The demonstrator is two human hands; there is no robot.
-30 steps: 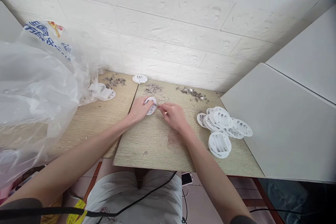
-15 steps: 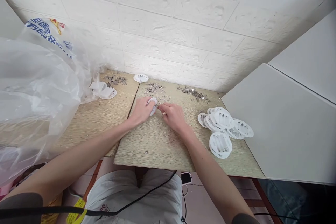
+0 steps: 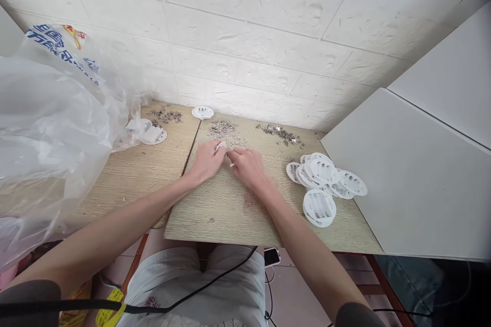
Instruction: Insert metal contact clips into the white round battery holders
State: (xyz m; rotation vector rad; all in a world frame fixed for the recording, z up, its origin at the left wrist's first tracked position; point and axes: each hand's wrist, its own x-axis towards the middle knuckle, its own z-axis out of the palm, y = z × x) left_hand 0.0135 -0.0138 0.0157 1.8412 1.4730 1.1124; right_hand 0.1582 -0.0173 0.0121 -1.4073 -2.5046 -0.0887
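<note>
My left hand (image 3: 207,159) is closed round a white round plastic battery case (image 3: 221,146), of which only a thin edge shows now. Against it, the fingertips of my right hand (image 3: 248,167) are pinched together. What they grip is hidden or too small to name. A small pale bit (image 3: 232,165) shows at the right hand's curled fingers. Just beyond both hands lies a scattered heap of small metal pieces (image 3: 223,129). To their right is a second heap of metal contacts (image 3: 282,134).
Several white round cases (image 3: 322,168) are piled at the right, with a stack (image 3: 319,208) in front. Another case (image 3: 202,112) lies by the wall. At left, a plastic bag (image 3: 57,112) overhangs more white parts (image 3: 153,134) and metal bits (image 3: 166,115). A grey-white panel (image 3: 414,179) borders the right.
The white case has turned in my left hand, so that less of its face shows. Both hands stay together over the same spot; the view has shifted slightly.
</note>
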